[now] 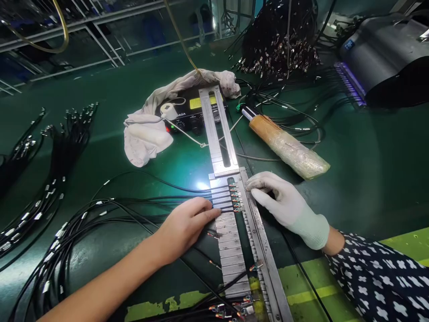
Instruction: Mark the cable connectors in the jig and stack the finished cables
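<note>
My bare left hand (184, 226) is closed at the slotted metal fixture (231, 239), fingertips on the lowest of several black cables (219, 197) lying side by side in its grooves. Small metal connectors (237, 201) on the cable ends line up against a long metal rail (256, 232). A white glove covers my right hand (284, 203), whose bent thumb and fingers come together at the rail's right edge near its top. Whatever may be between those fingertips is hidden. More connector ends (231, 308) lie loose at the fixture's lower end.
Behind the fixture stand a black control box (187, 118) and a white cloth (144, 138). A tape-wrapped tool (284, 145) lies to the right. Cable bundles (63, 143) spread over the left side, with a large heap (278, 44) at the back. A dark machine (385, 58) glows violet at the far right.
</note>
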Motion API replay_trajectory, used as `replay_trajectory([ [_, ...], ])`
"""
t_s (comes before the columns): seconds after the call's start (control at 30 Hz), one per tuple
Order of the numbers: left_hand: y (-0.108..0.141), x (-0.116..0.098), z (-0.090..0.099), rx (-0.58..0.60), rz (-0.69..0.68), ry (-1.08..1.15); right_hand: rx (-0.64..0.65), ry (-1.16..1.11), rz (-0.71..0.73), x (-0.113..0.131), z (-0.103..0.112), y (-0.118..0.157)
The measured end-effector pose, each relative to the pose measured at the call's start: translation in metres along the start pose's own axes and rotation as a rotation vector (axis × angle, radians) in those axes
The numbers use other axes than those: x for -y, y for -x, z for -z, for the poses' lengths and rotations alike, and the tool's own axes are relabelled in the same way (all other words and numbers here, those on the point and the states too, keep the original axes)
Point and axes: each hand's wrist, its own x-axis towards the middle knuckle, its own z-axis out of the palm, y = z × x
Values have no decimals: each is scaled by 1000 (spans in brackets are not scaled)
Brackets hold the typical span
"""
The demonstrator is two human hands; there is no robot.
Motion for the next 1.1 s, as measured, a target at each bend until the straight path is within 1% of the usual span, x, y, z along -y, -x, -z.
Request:
replay_trajectory([
  [0.13, -2, -1, 2, 23, -15, 8, 0, -3, -2, 0, 0, 0],
  [0.27, -1, -1, -3, 27, 11, 77, 1, -9, -2, 0, 0, -1],
  [0.33, 1, -2, -6, 22, 8, 77, 2, -7, -6, 1, 1, -1],
  [0.47, 9, -9, -7, -28, 55, -104, 11, -2, -10, 2, 2, -2],
  [0.53, 14, -14, -9, -13, 94, -192, 14, 1, -7, 2, 2, -3],
  [0.63, 19, -21, -12, 30, 114, -273, 4, 12, -13, 0, 2, -5],
  [0.77, 22, -26, -12, 44, 162, -287, -1, 41, -19, -2, 1, -4],
  [0.9, 35, -28, -4, 50, 195, -185, 18, 55, 22, -2, 1, 5],
  [1.03, 56, -25, 2, 6, 285, -190, 12, 110, 29, -2, 0, 12],
  [1.1, 62, -24, 3, -10, 293, -182, 9, 118, 19, -2, -1, 13],
])
